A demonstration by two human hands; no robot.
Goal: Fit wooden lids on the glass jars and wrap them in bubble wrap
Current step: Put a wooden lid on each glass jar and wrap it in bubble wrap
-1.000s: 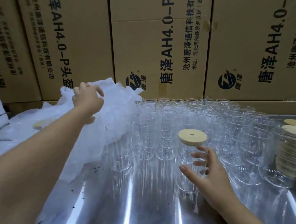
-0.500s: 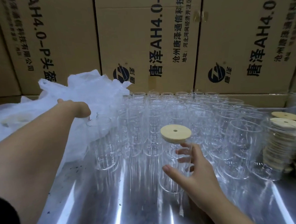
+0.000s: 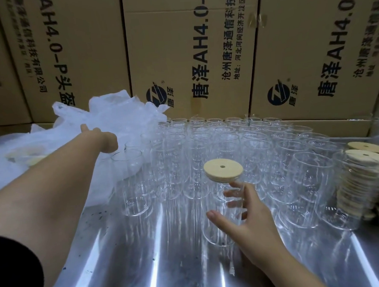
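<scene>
Steel table (image 3: pixel 146 257), right hand (image 3: pixel 251 224) gripping lidded jar (image 3: pixel 215 197), left hand (image 3: pixel 105 138) in bubble wrap (image 3: pixel 120 112), grip unclear

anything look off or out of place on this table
Nothing broken or spilled. Dark specks dirty the table front left, and a lid lies under the wrap, far from the stack. The capped jar stands upright.

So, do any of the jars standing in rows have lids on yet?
No, the rows of jars stand open; only the jar in the right hand carries a wooden lid.
</scene>
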